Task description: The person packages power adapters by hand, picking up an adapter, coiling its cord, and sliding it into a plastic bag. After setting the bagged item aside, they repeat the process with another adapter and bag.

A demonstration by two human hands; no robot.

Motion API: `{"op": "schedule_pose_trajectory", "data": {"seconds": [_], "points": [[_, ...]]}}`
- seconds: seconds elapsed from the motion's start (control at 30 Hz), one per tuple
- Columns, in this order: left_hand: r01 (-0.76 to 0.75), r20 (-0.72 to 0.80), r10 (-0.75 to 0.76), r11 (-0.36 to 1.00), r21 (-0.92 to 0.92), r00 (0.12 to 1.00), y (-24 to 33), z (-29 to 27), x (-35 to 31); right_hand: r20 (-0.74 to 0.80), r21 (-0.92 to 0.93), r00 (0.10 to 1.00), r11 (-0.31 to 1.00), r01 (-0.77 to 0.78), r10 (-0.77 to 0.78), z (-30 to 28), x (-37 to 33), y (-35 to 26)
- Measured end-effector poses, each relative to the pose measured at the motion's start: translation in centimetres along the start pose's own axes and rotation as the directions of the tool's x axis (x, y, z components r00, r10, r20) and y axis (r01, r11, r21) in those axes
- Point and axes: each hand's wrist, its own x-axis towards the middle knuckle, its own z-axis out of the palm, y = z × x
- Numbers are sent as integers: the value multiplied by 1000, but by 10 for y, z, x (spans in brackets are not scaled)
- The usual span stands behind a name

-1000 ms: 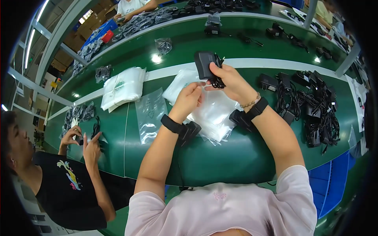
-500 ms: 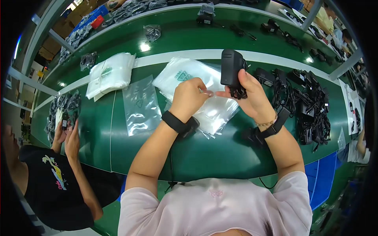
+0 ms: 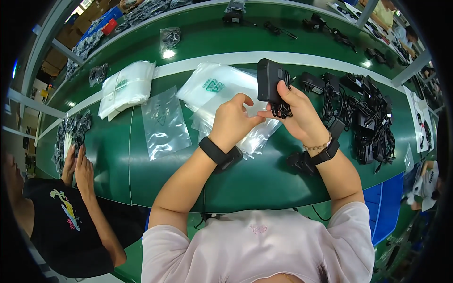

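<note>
My right hand (image 3: 302,113) is closed round a black power adapter (image 3: 269,82), held upright above the table with its bundled black cable (image 3: 282,109) against the fingers. To its left, my left hand (image 3: 229,120) has its index finger curved and apart from the thumb, with nothing visible between them. The thumb tip comes close to the right hand's outstretched finger; whether they touch I cannot tell. Under both hands lies a loose pile of clear plastic bags (image 3: 207,82) with a green printed mark. A single clear bag (image 3: 165,125) lies flat left of the pile.
A heap of black adapters with cables (image 3: 373,118) covers the table's right side. A banded stack of bags (image 3: 126,89) lies at left. Bagged items (image 3: 170,37) and adapters (image 3: 233,18) sit on the raised green shelf (image 3: 203,37). A co-worker's hands (image 3: 84,170) work at far left.
My left hand's index finger and thumb have spread from a near pinch beside the right hand's finger. The right hand still holds the adapter. The whole view has shifted slightly.
</note>
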Motion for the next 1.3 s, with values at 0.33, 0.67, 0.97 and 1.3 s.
{"op": "schedule_pose_trajectory", "data": {"seconds": [0.33, 0.67, 0.97, 1.3], "points": [[13, 6, -13, 1000, 3, 1000, -1, 0, -2, 39, 74, 999, 996, -40, 37, -2, -3, 2], [-96, 59, 101, 992, -82, 993, -1, -1, -7, -91, 81, 970, 969, 232, -224, -9, 14, 14], [-125, -87, 132, 989, 78, 987, -3, -2, -5, 191, 278, 971, 956, 89, -146, -1, -8, -1], [19, -168, -62, 968, -248, 984, -8, -15, 7, 81, -488, 933, 802, 344, -350, 1, 8, 21]]}}
